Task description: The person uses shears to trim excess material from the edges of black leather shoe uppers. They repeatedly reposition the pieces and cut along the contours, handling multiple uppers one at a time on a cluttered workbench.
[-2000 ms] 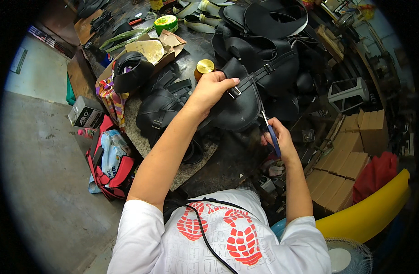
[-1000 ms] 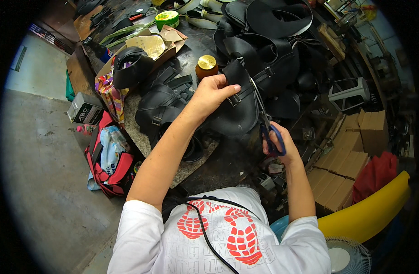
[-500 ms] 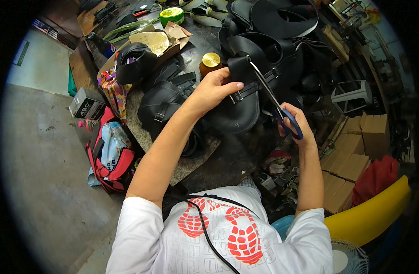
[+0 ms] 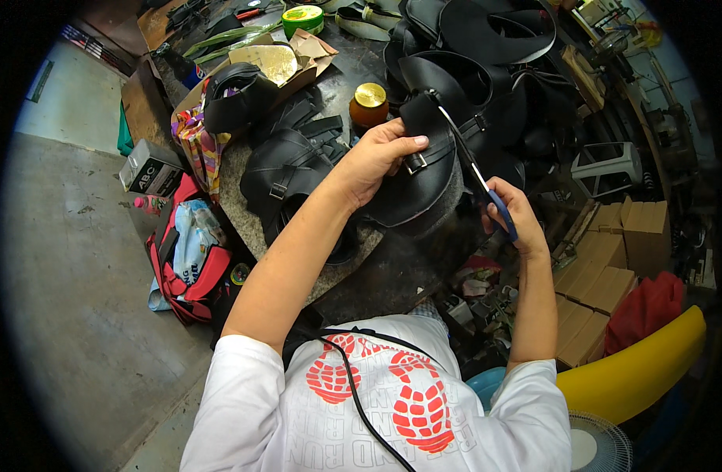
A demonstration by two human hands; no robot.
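Head view: the dark work table (image 4: 396,271) carries what I handle, and its near edge lies close in front of me; anything let slip there could drop toward my lap. Toward its right edge sits a heap of black leather goods (image 4: 496,38), so a stray end from it could get caught by the steel if I look away. The black leather piece (image 4: 412,197) is in front of that heap, by the near edge; my left hand (image 4: 377,161) pinches it between thumb and fingers, and a slack pinch could let it twist. My right hand (image 4: 514,212) is curled round the handles of the blue scissors (image 4: 473,167), tip slanting away from me over the leather; whether the blades are fully together I can't tell. They lie near my left fingers, so a careless squeeze could nick skin. The gold-lidded amber jar (image 4: 369,110) stands just beyond my left knuckles, where a jerk could topple it. Beside my thumb, the metal buckle (image 4: 415,163) could chip a blade that strikes it.
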